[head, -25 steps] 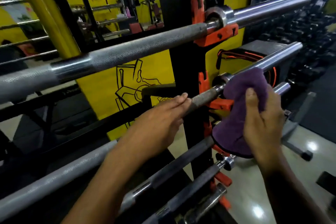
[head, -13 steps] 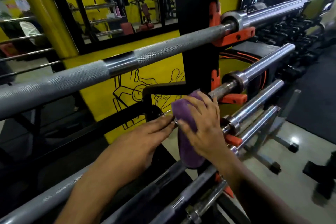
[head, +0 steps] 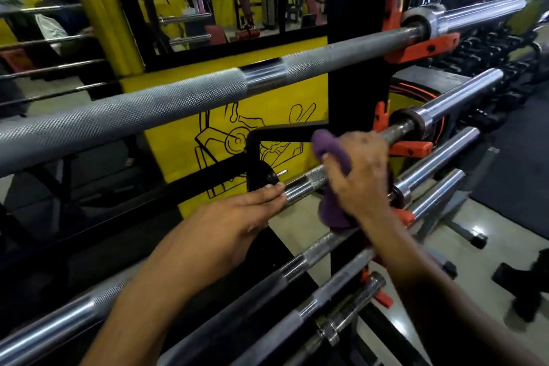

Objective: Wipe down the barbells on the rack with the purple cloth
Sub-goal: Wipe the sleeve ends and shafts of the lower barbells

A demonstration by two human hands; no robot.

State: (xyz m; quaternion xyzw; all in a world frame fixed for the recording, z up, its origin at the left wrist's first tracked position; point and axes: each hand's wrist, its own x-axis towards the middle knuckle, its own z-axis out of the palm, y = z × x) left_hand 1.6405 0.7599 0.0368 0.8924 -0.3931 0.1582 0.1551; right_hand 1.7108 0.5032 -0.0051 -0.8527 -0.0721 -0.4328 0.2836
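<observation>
Several steel barbells lie on a black rack upright (head: 353, 89) with orange hooks. The top barbell (head: 178, 98) crosses the whole view. On the second barbell (head: 303, 184), my right hand (head: 359, 175) grips the purple cloth (head: 329, 145), wrapped around the shaft just left of the upright. The cloth's tail hangs down below the bar. My left hand (head: 237, 217) lies on the same bar further left, fingers straight along its smooth ring. Lower barbells (head: 315, 255) run below my arms.
Barbell sleeves (head: 457, 98) stick out to the right past the orange hooks (head: 413, 148). A yellow wall panel (head: 225, 140) and a mirror stand behind the rack. A dumbbell rack (head: 499, 62) fills the far right. Glossy floor (head: 487, 264) lies at lower right.
My right hand with the cloth slid left from the sleeve onto the shaft a second ago, then shifted slightly right. My left hand stayed on the bar. The view came closer.
</observation>
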